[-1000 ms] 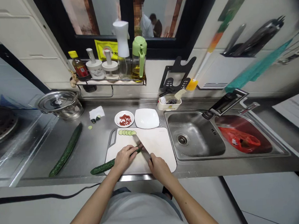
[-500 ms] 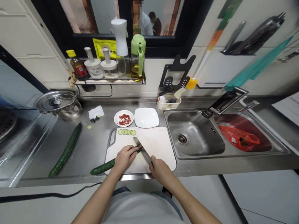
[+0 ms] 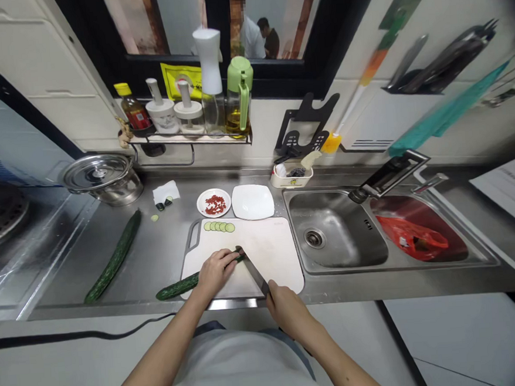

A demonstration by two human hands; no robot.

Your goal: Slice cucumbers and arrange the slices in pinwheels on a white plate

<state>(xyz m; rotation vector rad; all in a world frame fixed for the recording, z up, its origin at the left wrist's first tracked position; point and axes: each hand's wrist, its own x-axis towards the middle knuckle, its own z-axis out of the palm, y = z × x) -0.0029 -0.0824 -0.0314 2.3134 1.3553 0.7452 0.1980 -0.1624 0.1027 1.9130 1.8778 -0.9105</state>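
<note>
A dark green cucumber point(image 3: 179, 286) lies slantwise over the left side of a white cutting board point(image 3: 269, 239). My left hand point(image 3: 217, 271) is closed over its right part and hides much of it. In my right hand point(image 3: 286, 305) is a kitchen knife point(image 3: 255, 272), gripped by the handle, its blade pointing up and left against the cucumber's right end. A short row of pale cucumber slices point(image 3: 218, 226) rests near the board's upper left edge. Off to the left, a whole cucumber point(image 3: 114, 256) lies on the steel counter.
Behind the board stand a plate of chopped red bits point(image 3: 214, 203) and a white square plate point(image 3: 253, 201). The sink point(image 3: 340, 234) is at right, with a red plastic bag point(image 3: 413, 238). A lidded pot point(image 3: 106, 179) sits back left. Bottles line a shelf point(image 3: 192, 139).
The knife and my right hand have shifted a little right and toward me; the blade tip has drawn back to the cucumber's end. My left hand stays in place on the cucumber.
</note>
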